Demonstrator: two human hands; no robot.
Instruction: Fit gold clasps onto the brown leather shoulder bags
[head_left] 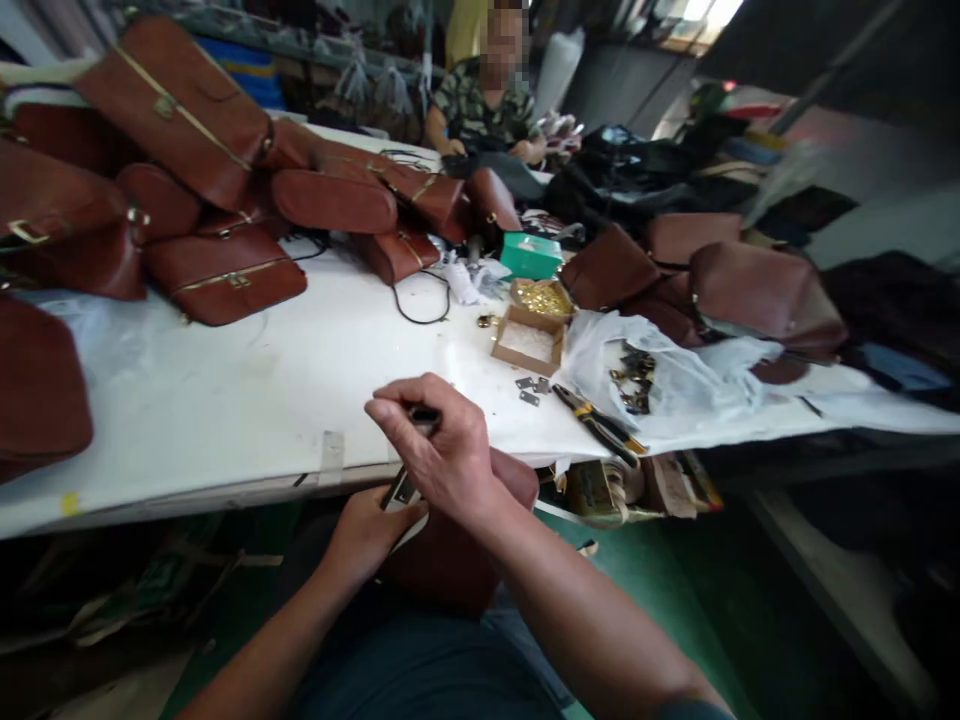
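Note:
A brown leather bag [450, 565] rests on my lap below the table edge. My left hand [366, 535] is closed on the bag's edge, thumb on top, beside a dark strip with a small metal plate [405, 490]. Just above, my right hand [446, 445] is curled round a dark-handled tool [424, 417]; the fingers cover most of it, and its kind cannot be made out. Between the two hands the tool's lower end is hidden.
Pliers [600, 425] lie at the table's front edge near several metal plates [529, 397]. Behind stand a cardboard box [517, 355], gold-coloured parts [541, 297] and a green box [531, 256]. Brown bags [225, 275] crowd the left. A person [487, 110] works opposite.

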